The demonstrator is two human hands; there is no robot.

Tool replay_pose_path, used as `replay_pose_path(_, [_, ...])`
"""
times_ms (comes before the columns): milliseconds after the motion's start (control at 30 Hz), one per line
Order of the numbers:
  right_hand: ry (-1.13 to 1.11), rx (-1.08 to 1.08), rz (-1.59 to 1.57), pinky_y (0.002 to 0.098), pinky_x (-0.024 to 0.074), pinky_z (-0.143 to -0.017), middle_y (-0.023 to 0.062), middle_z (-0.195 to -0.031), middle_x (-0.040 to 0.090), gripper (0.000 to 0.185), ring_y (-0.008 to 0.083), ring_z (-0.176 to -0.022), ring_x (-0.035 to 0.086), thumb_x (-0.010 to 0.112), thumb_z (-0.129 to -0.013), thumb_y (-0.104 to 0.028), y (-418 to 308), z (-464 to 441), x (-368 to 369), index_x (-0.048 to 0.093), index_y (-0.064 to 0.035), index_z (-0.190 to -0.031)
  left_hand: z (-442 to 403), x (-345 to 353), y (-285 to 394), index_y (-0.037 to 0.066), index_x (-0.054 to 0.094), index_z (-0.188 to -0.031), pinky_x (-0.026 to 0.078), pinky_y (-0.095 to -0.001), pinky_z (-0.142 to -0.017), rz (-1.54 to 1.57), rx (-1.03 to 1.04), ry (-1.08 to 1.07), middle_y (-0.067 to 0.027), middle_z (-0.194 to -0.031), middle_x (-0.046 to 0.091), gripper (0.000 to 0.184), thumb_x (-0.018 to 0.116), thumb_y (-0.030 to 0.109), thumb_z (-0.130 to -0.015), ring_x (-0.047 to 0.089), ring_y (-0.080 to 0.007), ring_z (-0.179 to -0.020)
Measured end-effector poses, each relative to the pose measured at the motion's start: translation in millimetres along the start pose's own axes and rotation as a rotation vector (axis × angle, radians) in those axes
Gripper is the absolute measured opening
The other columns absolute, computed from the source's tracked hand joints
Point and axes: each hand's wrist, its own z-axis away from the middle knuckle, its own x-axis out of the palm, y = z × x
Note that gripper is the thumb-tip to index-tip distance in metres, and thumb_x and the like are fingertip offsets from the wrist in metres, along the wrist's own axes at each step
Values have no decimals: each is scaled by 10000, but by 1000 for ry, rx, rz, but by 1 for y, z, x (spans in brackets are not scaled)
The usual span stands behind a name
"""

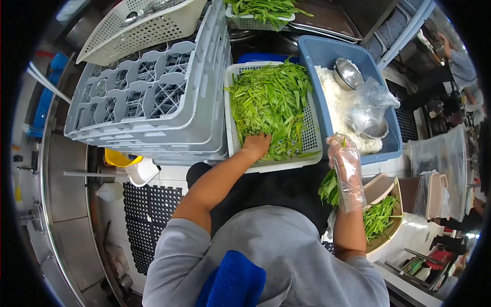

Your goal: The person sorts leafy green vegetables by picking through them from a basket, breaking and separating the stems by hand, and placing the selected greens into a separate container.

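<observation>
Chopped leafy greens [271, 97] fill a white perforated basket [313, 125] in front of me. My left hand [257, 145] rests at the near left part of the greens, its fingers curled into them; what they grip is hidden. To the right of the basket, my right hand [344, 153], in a clear plastic glove, is closed around a bunch of leafy stems [330, 187] whose leaves hang down. A beige container [393, 230] with more cut greens [378, 217] stands below that hand.
A blue tub [394, 140] holds white shreds, metal bowls [349, 74] and a plastic bag [371, 105]. Stacked grey glass racks [194, 110] stand left, with a white basket [143, 30] on top. More greens [263, 10] lie at the back. People are at the far right.
</observation>
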Motion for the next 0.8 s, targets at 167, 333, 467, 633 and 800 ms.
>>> replay_pose_path(167, [136,27,47,220,324,-455,-46,-610,458,181,50,-514,395,591,-866,-254,13,-15,-18,610,-77,-897,14,-28,6,41,571,-1060,482,-476,-774,219,116,-83,-157,-1026,616,266,508,190,-849,594,-326,-980])
replay_pose_path(333, [134,19,-39,221,318,-456,-40,-601,453,193,58,-507,399,587,-865,-259,30,-23,-31,597,-72,-907,46,-31,4,51,594,-1012,464,-450,-816,250,279,-123,-140,-1055,595,265,538,248,-843,573,-332,-990])
replay_pose_path(467, [127,-25,-87,211,305,-448,-45,-600,451,201,54,-500,393,596,-867,-265,30,-25,-29,592,-73,-926,64,-85,-3,66,591,-1083,471,-460,-799,226,-70,126,-163,-1075,608,310,529,295,-883,582,-344,-990])
replay_pose_path(633, [129,10,-148,193,289,-441,-54,-609,461,164,35,-505,383,606,-875,-232,34,-26,-25,591,-79,-929,56,-121,-11,84,571,-1136,486,-492,-705,242,-198,342,-200,-940,642,296,530,240,-887,610,-394,-863])
replay_pose_path(800, [155,-17,-60,192,301,-444,-47,-625,481,178,37,-513,403,601,-880,-235,37,-25,-25,591,-69,-946,33,-77,-23,102,569,-1134,471,-471,-768,255,-92,430,-214,-954,634,273,524,214,-890,600,-373,-920])
